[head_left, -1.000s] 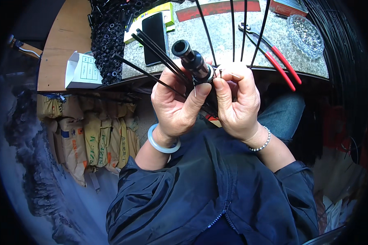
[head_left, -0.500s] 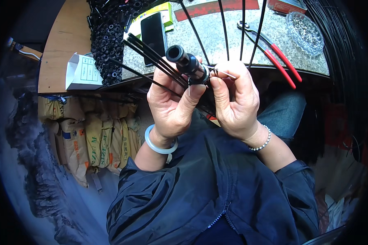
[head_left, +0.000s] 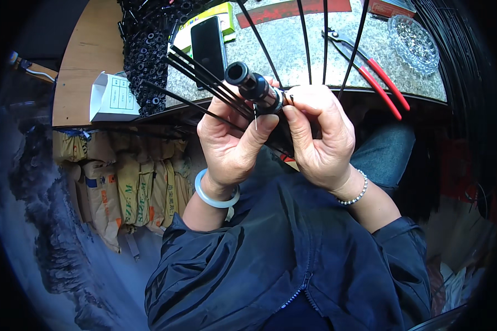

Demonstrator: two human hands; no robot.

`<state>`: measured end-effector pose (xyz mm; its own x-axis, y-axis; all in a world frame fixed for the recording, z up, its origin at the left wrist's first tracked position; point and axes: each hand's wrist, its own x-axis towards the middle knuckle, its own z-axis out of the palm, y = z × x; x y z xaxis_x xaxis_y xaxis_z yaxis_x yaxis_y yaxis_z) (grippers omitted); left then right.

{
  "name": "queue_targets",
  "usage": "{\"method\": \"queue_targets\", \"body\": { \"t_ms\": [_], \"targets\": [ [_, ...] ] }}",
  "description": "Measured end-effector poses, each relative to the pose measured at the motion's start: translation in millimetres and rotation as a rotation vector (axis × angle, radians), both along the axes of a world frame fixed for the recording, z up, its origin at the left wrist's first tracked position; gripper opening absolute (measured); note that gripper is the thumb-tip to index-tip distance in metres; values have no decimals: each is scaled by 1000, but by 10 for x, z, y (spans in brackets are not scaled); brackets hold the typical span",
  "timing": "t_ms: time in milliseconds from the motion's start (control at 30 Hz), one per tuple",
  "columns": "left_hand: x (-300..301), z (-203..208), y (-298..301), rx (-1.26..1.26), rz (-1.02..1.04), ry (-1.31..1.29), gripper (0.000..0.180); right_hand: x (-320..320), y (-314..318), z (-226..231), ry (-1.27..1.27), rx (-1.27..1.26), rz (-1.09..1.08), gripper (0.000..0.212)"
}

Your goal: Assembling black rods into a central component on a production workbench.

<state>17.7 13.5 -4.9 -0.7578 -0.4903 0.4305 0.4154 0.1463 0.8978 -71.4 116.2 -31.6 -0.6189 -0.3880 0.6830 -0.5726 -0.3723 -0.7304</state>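
A black tubular hub [head_left: 251,83], which looks like an umbrella runner, is held between my hands with its open end tilted up and to the left. Closed around its lower left side is my left hand [head_left: 232,135], thumb pressed near the base. Several thin black rods [head_left: 204,71], like umbrella ribs, fan out from around the hub, some beside my left fingers and others beyond my right hand. A short fine wire [head_left: 255,117] hangs down by my left thumb. My right hand [head_left: 323,135] pinches at the hub's right side; fingertips partly hide what it grips, probably thin wire.
Red-handled pliers [head_left: 370,74] and a clear glass dish [head_left: 413,44] of small parts lie on the speckled tabletop [head_left: 270,44]. Further left are a dark phone [head_left: 208,49], a heap of small black parts [head_left: 143,66] and a white box [head_left: 114,97]. Stacked sacks [head_left: 127,187] stand below.
My right hand has shifted slightly right and outward. The wire end that stuck out past its fingers no longer shows. My left hand and the hub stay nearly in place.
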Motion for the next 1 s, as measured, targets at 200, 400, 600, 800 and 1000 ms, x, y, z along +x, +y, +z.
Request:
{"method": "queue_targets", "body": {
  "t_ms": [200, 400, 600, 800, 1000],
  "targets": [
    [-30, 11, 18, -9, -13, -41, 42, -31, -4, -11, 35, -29, 1, 15],
    [-60, -28, 3, -31, -91, 70, 38, -32, 13, 8, 26, -14, 9, 14],
    [-67, -51, 33, -8, -23, 66, 40, -64, 2, 16, 67, -23, 2, 15],
    [-71, -59, 22, -32, -30, 88, 41, -63, -19, 36, 35, -20, -40, 20],
    [-64, -72, 39, -31, -32, 118, 41, -49, 30, 8, 111, 10, -25, 19]
  ]
}}
